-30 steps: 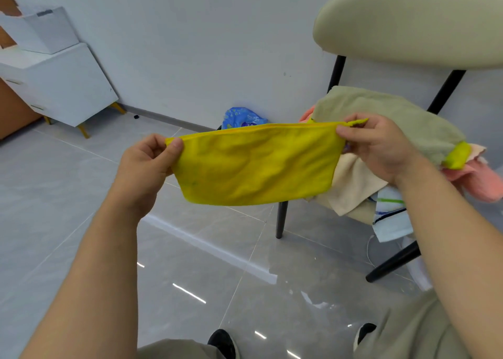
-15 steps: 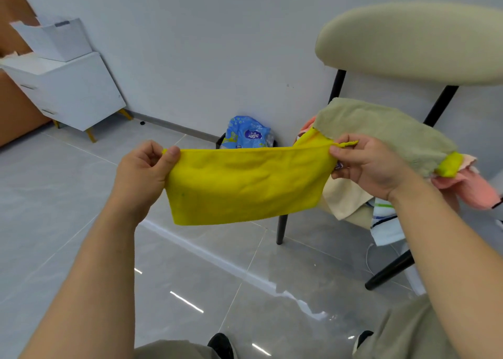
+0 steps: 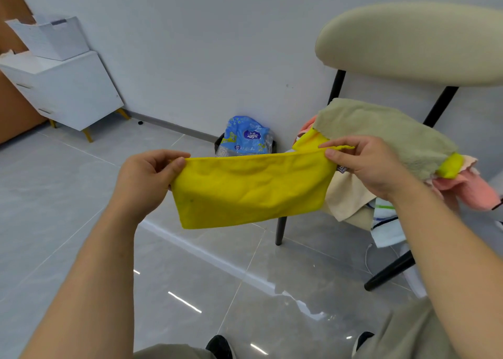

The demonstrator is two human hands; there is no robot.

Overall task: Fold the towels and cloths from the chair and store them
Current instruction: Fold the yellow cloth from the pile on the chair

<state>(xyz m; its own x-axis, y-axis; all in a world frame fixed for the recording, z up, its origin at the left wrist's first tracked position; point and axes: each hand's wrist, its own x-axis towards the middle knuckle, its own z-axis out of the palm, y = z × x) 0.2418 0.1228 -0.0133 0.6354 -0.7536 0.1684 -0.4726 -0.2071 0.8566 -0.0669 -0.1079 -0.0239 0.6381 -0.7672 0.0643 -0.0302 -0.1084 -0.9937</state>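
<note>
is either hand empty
No, the left hand and the right hand each pinch a top corner of the yellow cloth.

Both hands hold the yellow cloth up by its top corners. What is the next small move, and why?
Probably bring the left hand across to the right hand, folding the yellow fabric cloth in half: it hangs as a wide, shallow strip, pinched at both top corners.

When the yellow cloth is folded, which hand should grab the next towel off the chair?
Probably the right hand: it pinches the yellow cloth right beside the pile on the chair. The left hand holds the other end out over the floor, farther away.
</note>
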